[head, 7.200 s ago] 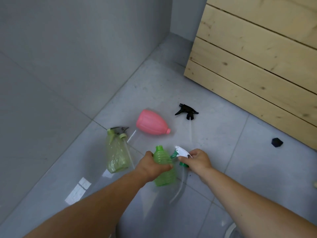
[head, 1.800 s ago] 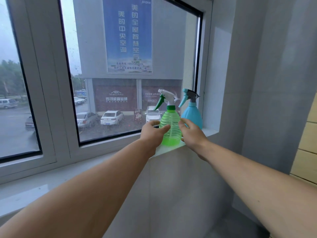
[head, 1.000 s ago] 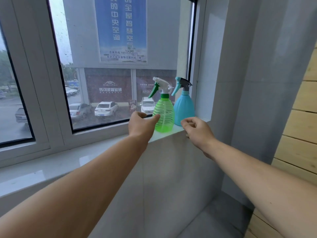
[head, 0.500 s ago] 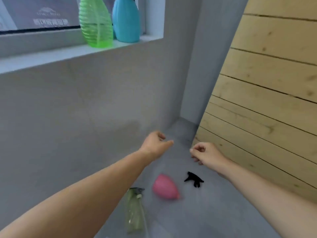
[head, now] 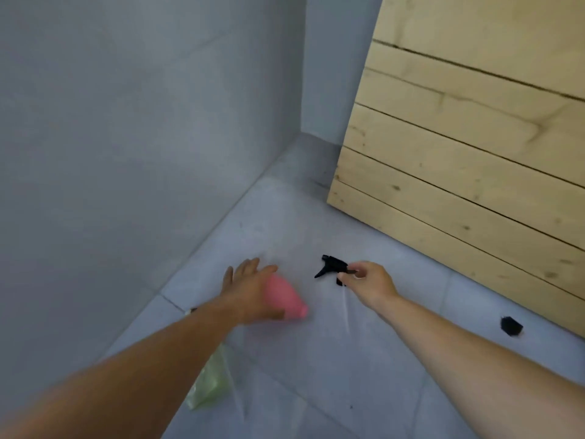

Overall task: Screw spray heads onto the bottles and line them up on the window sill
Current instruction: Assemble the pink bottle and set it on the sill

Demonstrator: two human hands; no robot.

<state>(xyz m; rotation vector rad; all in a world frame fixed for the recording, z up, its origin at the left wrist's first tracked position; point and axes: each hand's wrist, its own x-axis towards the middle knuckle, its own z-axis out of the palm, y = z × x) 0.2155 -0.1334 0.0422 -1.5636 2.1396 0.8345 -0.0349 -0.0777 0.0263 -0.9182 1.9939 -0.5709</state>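
Observation:
A pink bottle lies on its side on the grey floor tiles, without a head. My left hand hovers over its wide end with fingers spread, covering part of it. Just right of it lies a black spray head with a thin clear tube. My right hand pinches the rear of that head between thumb and forefinger. A pale green bottle lies on the floor under my left forearm, mostly hidden and blurred. The window sill is out of view.
A grey wall rises on the left and meets the floor in a corner. A slatted wooden panel stands on the right. A small black object lies on the tiles near the panel's foot.
My view dropped from the sill, where the green and blue bottles stand, to the floor. Both hands came down: the left over the pink bottle, the right onto the black spray head.

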